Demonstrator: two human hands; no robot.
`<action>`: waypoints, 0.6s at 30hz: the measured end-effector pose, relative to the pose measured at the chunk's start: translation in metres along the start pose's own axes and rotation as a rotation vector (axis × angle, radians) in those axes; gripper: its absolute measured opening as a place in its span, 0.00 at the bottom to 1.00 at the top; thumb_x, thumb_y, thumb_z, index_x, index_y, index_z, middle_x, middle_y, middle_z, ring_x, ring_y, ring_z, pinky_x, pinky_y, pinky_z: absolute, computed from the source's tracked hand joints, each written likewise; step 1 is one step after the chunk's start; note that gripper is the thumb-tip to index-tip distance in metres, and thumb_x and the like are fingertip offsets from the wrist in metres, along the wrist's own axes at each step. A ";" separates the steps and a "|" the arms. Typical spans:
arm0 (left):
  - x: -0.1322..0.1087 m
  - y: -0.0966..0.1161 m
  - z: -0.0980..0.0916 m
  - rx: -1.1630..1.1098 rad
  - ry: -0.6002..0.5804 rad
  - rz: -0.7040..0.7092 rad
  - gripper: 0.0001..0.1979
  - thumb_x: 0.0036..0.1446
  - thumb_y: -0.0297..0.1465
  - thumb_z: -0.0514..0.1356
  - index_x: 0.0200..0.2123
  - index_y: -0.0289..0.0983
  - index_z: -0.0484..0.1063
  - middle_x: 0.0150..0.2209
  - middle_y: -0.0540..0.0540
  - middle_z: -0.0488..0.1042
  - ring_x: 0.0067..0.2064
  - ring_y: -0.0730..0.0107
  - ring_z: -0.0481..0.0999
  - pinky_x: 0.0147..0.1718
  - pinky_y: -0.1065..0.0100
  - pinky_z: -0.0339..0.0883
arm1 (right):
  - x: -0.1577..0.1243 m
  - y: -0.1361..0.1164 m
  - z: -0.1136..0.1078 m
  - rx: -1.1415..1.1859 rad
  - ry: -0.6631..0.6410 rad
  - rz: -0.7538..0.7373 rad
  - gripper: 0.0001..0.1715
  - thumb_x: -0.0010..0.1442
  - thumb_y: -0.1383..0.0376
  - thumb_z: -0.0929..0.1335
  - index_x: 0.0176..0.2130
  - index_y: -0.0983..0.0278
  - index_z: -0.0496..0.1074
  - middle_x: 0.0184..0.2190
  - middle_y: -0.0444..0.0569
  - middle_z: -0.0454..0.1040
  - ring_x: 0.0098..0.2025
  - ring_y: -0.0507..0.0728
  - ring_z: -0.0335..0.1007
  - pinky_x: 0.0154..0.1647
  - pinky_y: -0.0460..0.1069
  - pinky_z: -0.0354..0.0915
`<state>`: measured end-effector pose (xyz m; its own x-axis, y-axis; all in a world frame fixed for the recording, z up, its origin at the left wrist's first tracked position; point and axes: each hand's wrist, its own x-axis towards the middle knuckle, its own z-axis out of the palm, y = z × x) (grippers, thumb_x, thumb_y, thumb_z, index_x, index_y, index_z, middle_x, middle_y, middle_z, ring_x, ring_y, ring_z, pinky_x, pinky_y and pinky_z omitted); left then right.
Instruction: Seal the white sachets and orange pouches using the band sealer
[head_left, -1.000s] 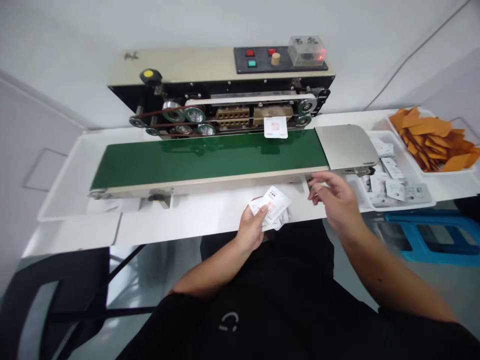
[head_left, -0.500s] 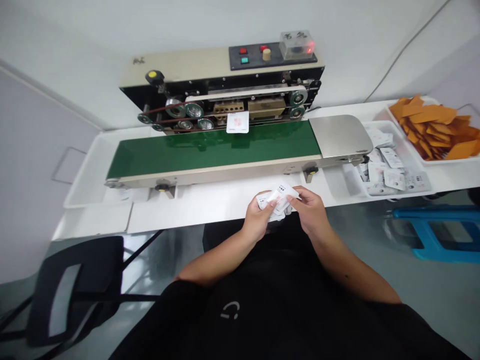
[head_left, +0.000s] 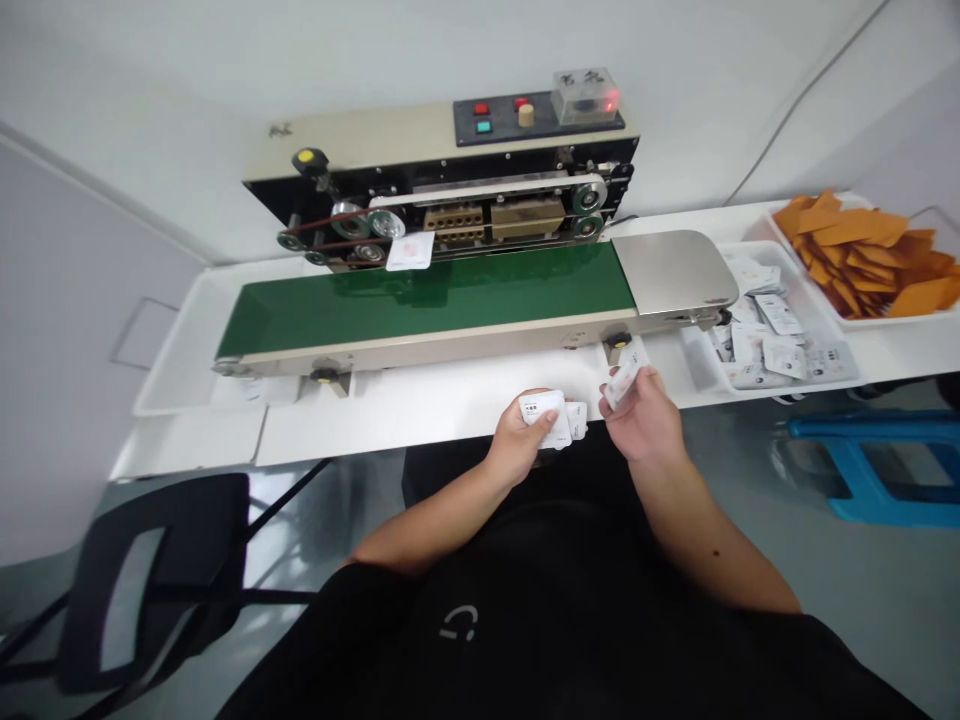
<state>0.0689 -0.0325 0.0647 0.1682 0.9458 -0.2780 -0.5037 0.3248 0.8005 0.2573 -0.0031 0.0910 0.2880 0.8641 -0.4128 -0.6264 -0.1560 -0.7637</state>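
With the left hand clamping its fingers on a stack at the table edge, the right hand pinches one sachet just before the belt; it is best kept flat, top edge toward the sealer.

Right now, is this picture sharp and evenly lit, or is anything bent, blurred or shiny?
Head view: soft, even light, faint shadows; the wide lens bows the edge of the white table; the green conveyor belt mirrors the sealing machine behind it; the right hand and its sachet are slightly smeared; the left hand with its stack of sachets looks crisper.
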 end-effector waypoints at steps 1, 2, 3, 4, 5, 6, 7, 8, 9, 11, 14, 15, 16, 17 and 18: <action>0.001 0.000 -0.001 -0.008 -0.002 -0.003 0.28 0.55 0.43 0.78 0.52 0.37 0.75 0.50 0.36 0.85 0.47 0.53 0.87 0.44 0.56 0.82 | 0.003 -0.002 -0.005 -0.022 0.010 0.038 0.20 0.64 0.48 0.75 0.44 0.55 0.68 0.39 0.42 0.81 0.32 0.53 0.78 0.25 0.46 0.72; 0.001 0.000 -0.002 -0.012 0.000 -0.003 0.28 0.55 0.43 0.78 0.52 0.37 0.75 0.51 0.36 0.85 0.48 0.52 0.87 0.44 0.56 0.82 | 0.005 -0.005 -0.010 -0.049 0.004 0.077 0.19 0.66 0.47 0.74 0.45 0.56 0.69 0.39 0.43 0.81 0.31 0.53 0.77 0.22 0.45 0.71; 0.002 0.000 -0.003 -0.014 0.005 -0.002 0.28 0.55 0.43 0.78 0.52 0.37 0.74 0.51 0.36 0.85 0.48 0.52 0.87 0.44 0.56 0.82 | 0.006 -0.007 -0.013 -0.073 -0.009 0.115 0.18 0.66 0.48 0.72 0.46 0.56 0.71 0.39 0.45 0.81 0.30 0.53 0.77 0.20 0.45 0.70; 0.003 0.000 -0.004 -0.016 0.012 -0.002 0.28 0.55 0.43 0.78 0.52 0.37 0.74 0.51 0.36 0.85 0.48 0.52 0.87 0.44 0.57 0.82 | 0.006 -0.010 -0.015 -0.086 -0.023 0.156 0.18 0.67 0.48 0.72 0.46 0.57 0.72 0.39 0.47 0.81 0.31 0.53 0.78 0.19 0.44 0.70; 0.004 0.001 -0.006 -0.017 0.020 0.000 0.28 0.55 0.42 0.78 0.52 0.37 0.74 0.50 0.36 0.85 0.48 0.52 0.87 0.43 0.57 0.82 | 0.004 -0.013 -0.016 -0.087 -0.037 0.197 0.16 0.66 0.50 0.73 0.46 0.58 0.73 0.40 0.48 0.81 0.32 0.54 0.78 0.19 0.43 0.70; 0.005 0.001 -0.007 -0.020 0.027 0.003 0.28 0.55 0.42 0.78 0.52 0.37 0.74 0.50 0.36 0.85 0.47 0.53 0.87 0.43 0.57 0.82 | 0.002 -0.017 -0.015 -0.079 -0.054 0.234 0.15 0.64 0.54 0.75 0.45 0.59 0.74 0.40 0.48 0.82 0.33 0.53 0.79 0.20 0.43 0.71; 0.006 0.002 -0.009 -0.024 0.031 0.006 0.28 0.54 0.43 0.78 0.52 0.37 0.74 0.50 0.36 0.85 0.47 0.53 0.87 0.43 0.57 0.82 | -0.002 -0.020 -0.013 -0.068 -0.067 0.260 0.14 0.61 0.58 0.76 0.44 0.59 0.75 0.40 0.47 0.81 0.34 0.53 0.79 0.22 0.42 0.73; 0.007 0.002 -0.011 -0.028 0.034 0.009 0.28 0.54 0.43 0.78 0.52 0.37 0.74 0.49 0.36 0.85 0.46 0.53 0.87 0.42 0.58 0.82 | -0.005 -0.023 -0.010 -0.057 -0.080 0.273 0.14 0.58 0.63 0.77 0.43 0.60 0.75 0.40 0.47 0.81 0.34 0.52 0.79 0.24 0.41 0.75; 0.008 0.002 -0.013 -0.031 0.036 0.012 0.28 0.54 0.43 0.78 0.53 0.37 0.74 0.49 0.36 0.85 0.45 0.53 0.87 0.42 0.58 0.82 | -0.008 -0.027 -0.007 -0.052 -0.094 0.277 0.15 0.55 0.66 0.78 0.43 0.60 0.76 0.40 0.46 0.81 0.35 0.51 0.80 0.27 0.41 0.76; 0.010 0.002 -0.017 -0.030 0.045 0.018 0.29 0.54 0.43 0.78 0.53 0.37 0.74 0.49 0.36 0.86 0.45 0.54 0.87 0.41 0.59 0.81 | -0.013 -0.032 0.001 -0.064 -0.123 0.269 0.17 0.53 0.69 0.78 0.43 0.60 0.77 0.39 0.45 0.81 0.35 0.50 0.80 0.31 0.41 0.78; 0.012 0.003 -0.024 -0.016 0.075 0.027 0.30 0.53 0.44 0.78 0.53 0.37 0.74 0.48 0.36 0.86 0.44 0.54 0.87 0.40 0.59 0.81 | -0.015 -0.040 0.007 -0.118 -0.153 0.245 0.19 0.53 0.67 0.80 0.44 0.60 0.78 0.40 0.45 0.81 0.37 0.50 0.80 0.35 0.42 0.80; 0.013 0.004 -0.027 -0.012 0.085 0.035 0.30 0.53 0.44 0.78 0.53 0.37 0.75 0.48 0.36 0.86 0.44 0.54 0.87 0.40 0.59 0.81 | -0.015 -0.044 0.008 -0.138 -0.157 0.231 0.19 0.53 0.66 0.81 0.44 0.60 0.78 0.39 0.45 0.81 0.35 0.50 0.79 0.34 0.42 0.80; 0.015 0.004 -0.030 -0.008 0.092 0.048 0.29 0.53 0.44 0.78 0.52 0.37 0.75 0.49 0.36 0.86 0.45 0.54 0.87 0.41 0.59 0.81 | -0.014 -0.049 0.009 -0.154 -0.162 0.215 0.18 0.54 0.64 0.81 0.43 0.59 0.78 0.38 0.45 0.80 0.33 0.49 0.77 0.32 0.42 0.78; 0.017 0.005 -0.034 -0.004 0.094 0.066 0.29 0.54 0.44 0.78 0.52 0.37 0.75 0.49 0.36 0.86 0.46 0.53 0.87 0.43 0.58 0.81 | -0.013 -0.054 0.010 -0.168 -0.171 0.205 0.18 0.54 0.62 0.82 0.41 0.59 0.77 0.36 0.44 0.79 0.30 0.49 0.74 0.27 0.41 0.76; 0.019 0.006 -0.038 0.001 0.092 0.087 0.28 0.54 0.43 0.78 0.53 0.37 0.75 0.50 0.36 0.86 0.48 0.53 0.87 0.45 0.57 0.81 | -0.011 -0.061 0.010 -0.179 -0.183 0.200 0.18 0.54 0.60 0.82 0.39 0.59 0.76 0.33 0.43 0.77 0.27 0.48 0.70 0.23 0.41 0.71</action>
<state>0.0367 -0.0124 0.0439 0.0456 0.9659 -0.2551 -0.5118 0.2419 0.8243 0.2847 0.0018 0.1470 0.0266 0.8770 -0.4798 -0.5154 -0.3992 -0.7583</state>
